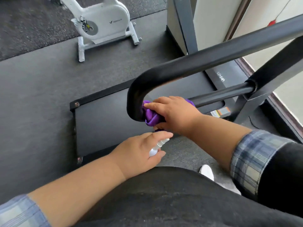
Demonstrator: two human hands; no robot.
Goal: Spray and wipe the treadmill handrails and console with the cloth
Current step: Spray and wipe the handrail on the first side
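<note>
The black treadmill handrail (205,63) curves round in a U-bend at the middle of the view. My right hand (175,112) grips a purple cloth (151,115) and presses it against the lower part of the bend. Just below, my left hand (139,151) holds a small white spray bottle (157,147), its nozzle pointing up toward the cloth. The treadmill belt (106,122) lies underneath both hands. The console is out of view.
A white exercise bike (101,22) stands on the dark rubber floor at the top left. A grey upright post (183,22) rises at the top. A window wall (278,46) runs along the right. My white shoe (206,172) shows beside the treadmill.
</note>
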